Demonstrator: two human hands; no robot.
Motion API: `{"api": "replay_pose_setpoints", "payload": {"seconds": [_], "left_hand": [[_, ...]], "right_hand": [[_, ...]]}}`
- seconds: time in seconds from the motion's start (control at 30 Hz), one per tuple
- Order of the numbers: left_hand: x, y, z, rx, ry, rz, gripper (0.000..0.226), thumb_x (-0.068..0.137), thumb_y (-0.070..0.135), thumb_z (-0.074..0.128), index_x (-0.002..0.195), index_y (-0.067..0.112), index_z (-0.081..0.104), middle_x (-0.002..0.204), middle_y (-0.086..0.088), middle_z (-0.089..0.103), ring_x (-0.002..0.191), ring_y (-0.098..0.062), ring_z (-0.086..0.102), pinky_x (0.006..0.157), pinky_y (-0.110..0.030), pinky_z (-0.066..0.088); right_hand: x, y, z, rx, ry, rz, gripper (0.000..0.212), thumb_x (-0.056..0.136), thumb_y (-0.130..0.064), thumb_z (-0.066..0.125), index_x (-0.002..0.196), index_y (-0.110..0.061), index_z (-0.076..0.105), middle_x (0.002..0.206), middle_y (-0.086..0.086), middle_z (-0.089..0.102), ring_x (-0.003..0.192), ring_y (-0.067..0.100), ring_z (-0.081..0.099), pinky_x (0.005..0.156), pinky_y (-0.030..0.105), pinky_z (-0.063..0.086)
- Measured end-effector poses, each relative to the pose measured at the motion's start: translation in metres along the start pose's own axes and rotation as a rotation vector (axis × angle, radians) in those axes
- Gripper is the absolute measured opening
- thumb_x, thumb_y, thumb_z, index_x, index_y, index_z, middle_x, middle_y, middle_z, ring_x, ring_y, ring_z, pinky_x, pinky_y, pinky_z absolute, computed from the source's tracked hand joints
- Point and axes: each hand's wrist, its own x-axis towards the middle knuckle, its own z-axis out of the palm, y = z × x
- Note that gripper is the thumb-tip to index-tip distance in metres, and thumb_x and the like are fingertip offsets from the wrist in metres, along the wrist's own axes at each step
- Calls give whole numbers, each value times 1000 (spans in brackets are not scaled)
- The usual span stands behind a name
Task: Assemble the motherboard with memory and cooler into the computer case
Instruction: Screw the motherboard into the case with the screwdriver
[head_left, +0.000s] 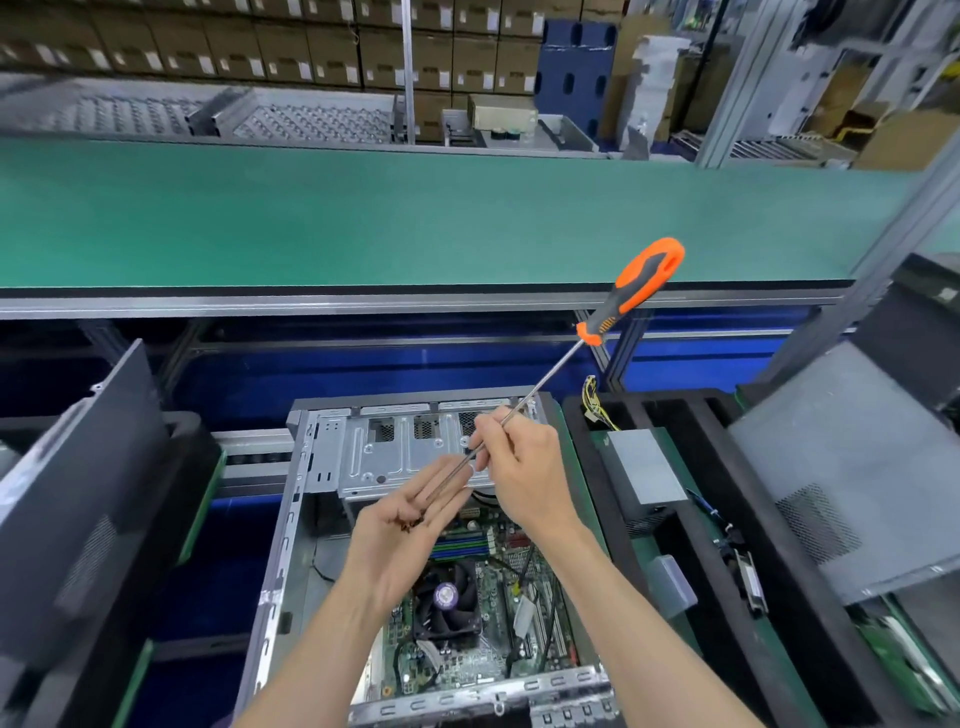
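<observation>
A head-worn camera looks down at an open computer case (311, 519) lying in the lower middle of the frame, its metal drive cage at the far end. Inside it sits the green motherboard (483, 654), with a black cooler fan (449, 597) near its centre and memory sticks (462, 545) just beyond the fan. Two bare forearms reach up from the bottom edge and meet above the case. The left hand (410, 535) is held palm up, fingers relaxed and nearly straight, cupping a few small dark screws (410, 525) in the palm. The right hand (524, 467) pinches the thin metal shaft of a long screwdriver (623, 301) between thumb and fingers; the tip points down into the left palm near the screws, while the orange and grey handle slants up toward the upper right of the frame. Behind the case a long green conveyor belt (363, 218) crosses the whole width of the frame. To the right of the case, a black tray (675, 415) holds a grey power supply (644, 473) with coloured wires. Dark case panels (78, 493) lean at the left edge, and stacked cardboard boxes (260, 47) fill the top.
</observation>
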Motion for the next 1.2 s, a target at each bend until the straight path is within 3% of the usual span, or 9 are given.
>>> {"api": "replay_pose_setpoints", "payload": {"seconds": [0.1,0.33,0.43,0.53,0.63,0.7,0.87,1.03,1.2], "left_hand": [[-2,0,-5,-9,-79,-2,70,73,-18,17,138,-17,41,151,-34,34,141,-46,36,119,-52,25],[-2,-1,-12,-12,-193,-1,80,73,-19,17,152,-7,15,155,-34,27,145,-48,28,123,-52,19],[-6,0,-14,-43,-205,-16,71,78,-16,15,149,-12,23,153,-36,29,142,-51,30,120,-54,25],[-10,-1,-15,29,-46,-9,48,87,0,38,128,-22,51,138,-40,47,128,-52,50,102,-49,50],[-11,-3,-16,181,192,69,38,87,15,65,110,-15,67,117,-32,65,104,-37,70,73,-32,61],[-10,-5,-16,229,257,106,28,83,12,72,100,-9,71,103,-24,71,93,-26,74,67,-24,60],[-4,-5,-15,208,290,154,13,88,0,60,96,-9,66,86,-17,73,78,-17,74,63,-19,59],[-1,-6,-17,136,297,157,16,95,-1,54,103,-10,64,90,-20,74,82,-19,75,64,-21,60],[3,-6,-21,160,271,157,25,80,3,65,101,-7,73,96,-17,75,89,-17,75,68,-19,59]], "right_hand": [[-5,3,5,-9,-13,5,33,100,-14,52,69,-12,65,54,6,60,49,22,55,51,38,44],[-12,4,10,-27,-50,23,35,100,-19,50,69,-13,64,54,9,59,45,15,51,45,31,40],[-12,0,10,10,-18,34,35,100,-20,51,68,-14,65,57,5,59,44,6,48,46,17,35],[-11,-2,10,31,-9,58,35,101,-18,52,70,-13,67,58,-2,63,47,4,53,50,11,37],[-10,-4,10,20,-7,62,35,102,-16,52,71,-11,68,57,-1,63,50,4,56,52,11,38],[-10,-4,10,7,-3,54,35,102,-16,52,72,-11,68,56,-1,62,50,4,56,53,11,38],[-9,-3,11,-20,1,42,34,102,-15,52,73,-11,68,56,-1,62,52,5,57,54,10,38],[-8,-2,11,-13,14,55,35,102,-16,52,72,-12,68,57,0,63,52,5,57,53,12,39],[-5,0,10,-19,26,44,35,102,-16,52,71,-11,68,56,0,62,51,6,57,53,11,39]]}}
